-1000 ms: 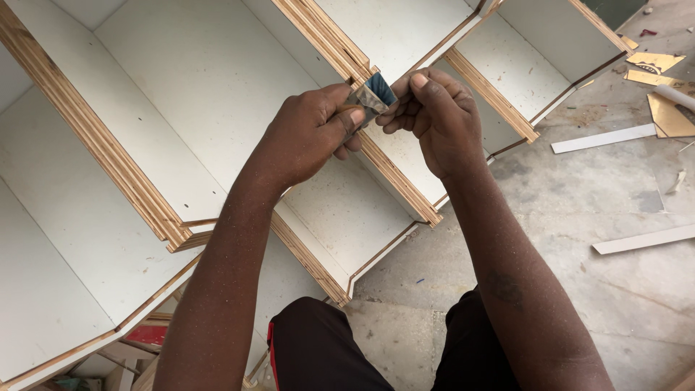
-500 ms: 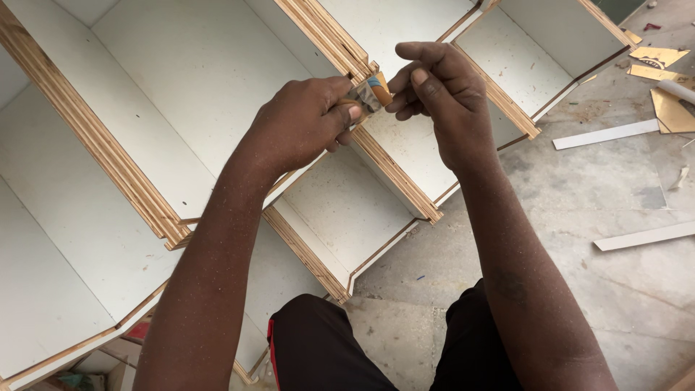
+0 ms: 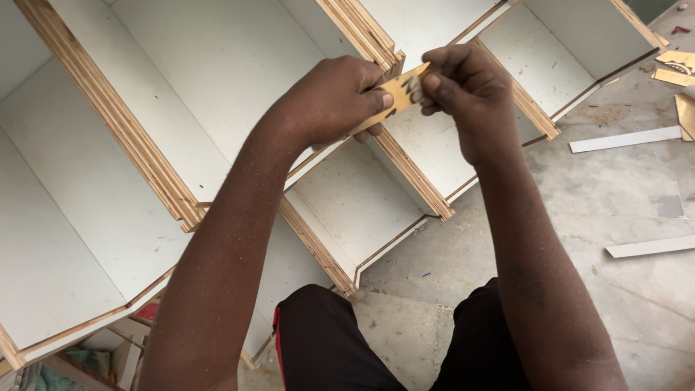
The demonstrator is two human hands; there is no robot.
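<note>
Pinching a small flat tan strip with dark markings [image 3: 400, 94] between thumb and fingertips of the left hand [image 3: 329, 101], fingers closed on its lower end. Gripping the same strip's upper end with the right hand [image 3: 467, 90], fingers clamped together on it, both hands nearly touching. Held just above the layered plywood edge [image 3: 416, 177] of a white laminated cabinet carcass [image 3: 217, 65] lying open on its side, divided into several compartments. Beyond the cabinet, to its right, grey concrete floor [image 3: 615, 188] with thin white laminate offcuts [image 3: 622, 139] and tan scraps [image 3: 677, 69] scattered near the far corner. Black trousers [image 3: 326, 347] below the cabinet's near edge.
</note>
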